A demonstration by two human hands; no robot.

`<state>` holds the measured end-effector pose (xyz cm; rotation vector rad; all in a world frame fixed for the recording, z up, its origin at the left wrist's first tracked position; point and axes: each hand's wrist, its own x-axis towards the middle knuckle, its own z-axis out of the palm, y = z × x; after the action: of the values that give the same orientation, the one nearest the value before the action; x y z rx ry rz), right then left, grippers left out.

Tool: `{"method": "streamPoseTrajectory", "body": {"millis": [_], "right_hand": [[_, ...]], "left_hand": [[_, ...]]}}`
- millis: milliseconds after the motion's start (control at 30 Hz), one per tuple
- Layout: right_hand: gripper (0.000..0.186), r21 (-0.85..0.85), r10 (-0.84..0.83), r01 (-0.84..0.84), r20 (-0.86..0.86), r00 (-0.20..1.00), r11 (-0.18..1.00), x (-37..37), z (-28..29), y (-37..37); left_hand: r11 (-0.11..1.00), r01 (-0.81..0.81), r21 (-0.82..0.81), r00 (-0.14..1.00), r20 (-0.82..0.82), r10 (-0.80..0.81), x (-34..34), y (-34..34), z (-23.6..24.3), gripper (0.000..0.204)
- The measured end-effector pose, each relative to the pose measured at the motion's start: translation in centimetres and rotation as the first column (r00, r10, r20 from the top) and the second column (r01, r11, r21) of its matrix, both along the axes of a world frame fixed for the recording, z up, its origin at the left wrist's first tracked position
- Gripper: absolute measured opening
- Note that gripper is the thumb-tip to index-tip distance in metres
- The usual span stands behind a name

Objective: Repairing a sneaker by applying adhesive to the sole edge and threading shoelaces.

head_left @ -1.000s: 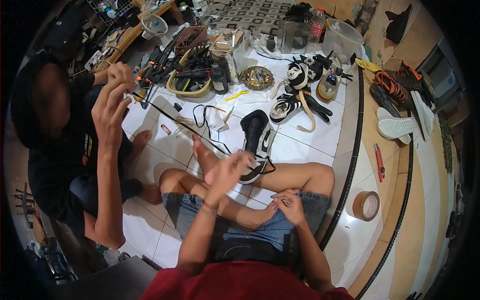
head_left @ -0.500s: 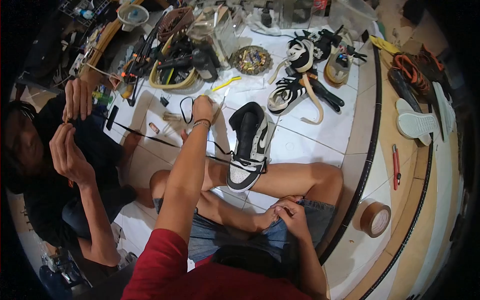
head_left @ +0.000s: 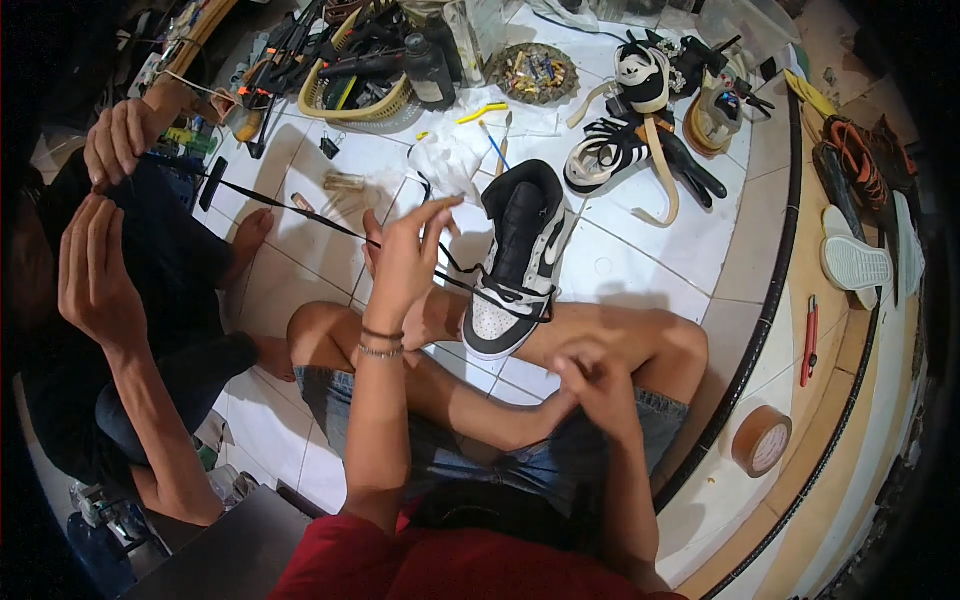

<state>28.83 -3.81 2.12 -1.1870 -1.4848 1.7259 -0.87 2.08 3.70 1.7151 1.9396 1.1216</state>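
A grey, white and black high-top sneaker (head_left: 515, 262) rests toe toward me beside my bent legs. Its black shoelace (head_left: 300, 210) trails loosely to the left, passing behind my left hand (head_left: 408, 250). That hand hovers left of the shoe with its fingers stretched apart, and I see nothing in its grasp. Over my right thigh, my right hand (head_left: 603, 395) is raised with its fingers loosely bent and slightly blurred; a gap shows between thumb and fingers and nothing is visible in it.
At left sits another person (head_left: 110, 270), both hands raised and fingertips together. Ahead are a yellow basket (head_left: 370, 115) of tools, a dish of small pieces (head_left: 535, 72), white tissue (head_left: 445, 165) and a black-and-white shoe (head_left: 605, 158). At right lie brown tape (head_left: 762, 440) and a red cutter (head_left: 809, 342).
My left hand has drawn back from the floor near the tissue, its fingers now spread. My right hand has lifted off my foot. The view has shifted slightly.
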Motion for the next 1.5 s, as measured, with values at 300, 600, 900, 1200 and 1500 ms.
{"method": "streamPoseTrajectory", "body": {"millis": [300,600,900,1200,1500], "right_hand": [[0.021,-0.001,0.033,-0.033,-0.089,0.996,0.999,-8.4,4.9,9.6],[0.009,0.030,0.084,-0.080,-0.504,0.860,0.996,-8.3,3.0,8.5],[0.006,0.173,0.058,0.026,-0.461,0.886,0.984,-8.8,1.2,8.7],[0.008,0.201,-0.005,0.111,-0.465,0.885,0.973,-9.1,0.9,8.2],[0.008,0.420,0.111,0.031,-0.310,0.944,0.907,-8.5,0.9,9.1]], "left_hand": [[0.936,0.274,-0.221,0.595,0.804,0.016,2.4,-4.1,1.1,0.015],[0.925,0.373,-0.072,0.624,0.757,-0.193,3.7,-4.5,2.8,0.009],[0.940,0.333,-0.079,0.908,0.295,-0.297,4.4,-3.8,3.9,0.012],[0.969,0.231,-0.084,0.941,0.272,-0.201,5.8,-3.9,4.7,0.010],[0.933,0.333,-0.140,0.901,0.338,-0.271,5.6,-4.1,3.3,0.016]]}}
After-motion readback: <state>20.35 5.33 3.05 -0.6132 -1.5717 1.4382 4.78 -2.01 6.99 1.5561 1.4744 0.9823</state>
